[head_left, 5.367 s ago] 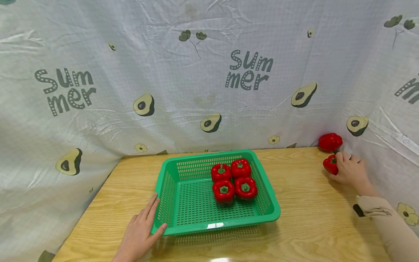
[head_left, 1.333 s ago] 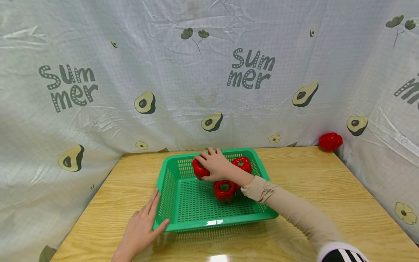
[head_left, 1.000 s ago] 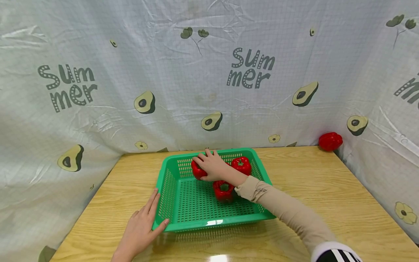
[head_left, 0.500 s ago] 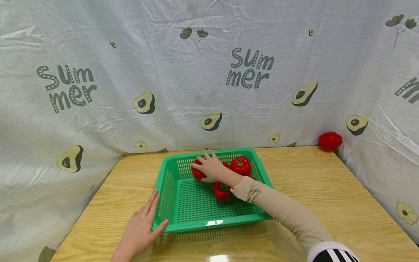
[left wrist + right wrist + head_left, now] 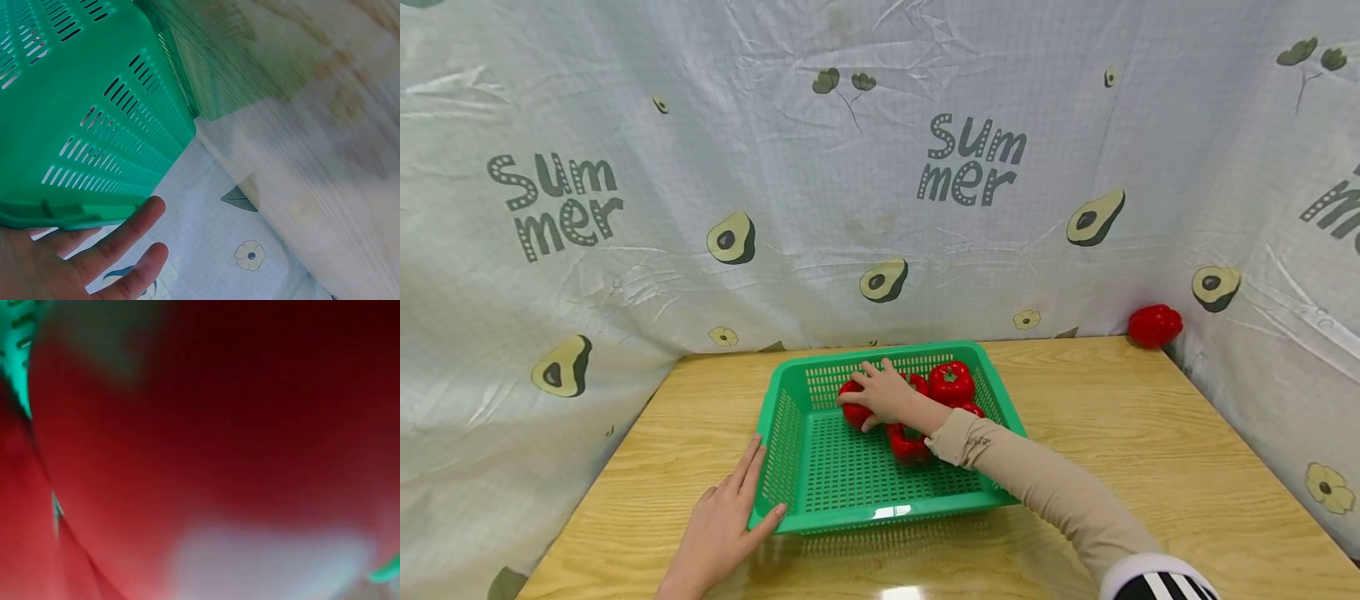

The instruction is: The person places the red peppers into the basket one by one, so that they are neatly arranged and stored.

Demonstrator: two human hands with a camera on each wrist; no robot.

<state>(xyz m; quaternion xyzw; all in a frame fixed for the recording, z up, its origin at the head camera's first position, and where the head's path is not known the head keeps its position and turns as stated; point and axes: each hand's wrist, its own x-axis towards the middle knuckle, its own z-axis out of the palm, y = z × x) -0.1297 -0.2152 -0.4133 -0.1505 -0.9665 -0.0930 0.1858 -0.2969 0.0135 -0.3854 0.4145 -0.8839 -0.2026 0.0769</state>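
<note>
A green plastic basket with slotted walls stands on the table. Inside it, toward the back left of the other peppers, my right hand grips a red bell pepper from above. This bell pepper fills most of the right wrist view, blurred. Several more red bell peppers sit upright in the right half of the basket, partly hidden by my right arm. My left hand rests against the basket's front left corner, its fingers extended; the left wrist view has its fingers by the basket rim.
One more red bell pepper lies on its side at the table's back right corner. The wooden table meets a printed cloth hanging behind it and along both sides.
My right hand has brought the bell pepper from the table's right side into the basket. In the last second it has lowered slightly with it. The left hand stays at the corner.
</note>
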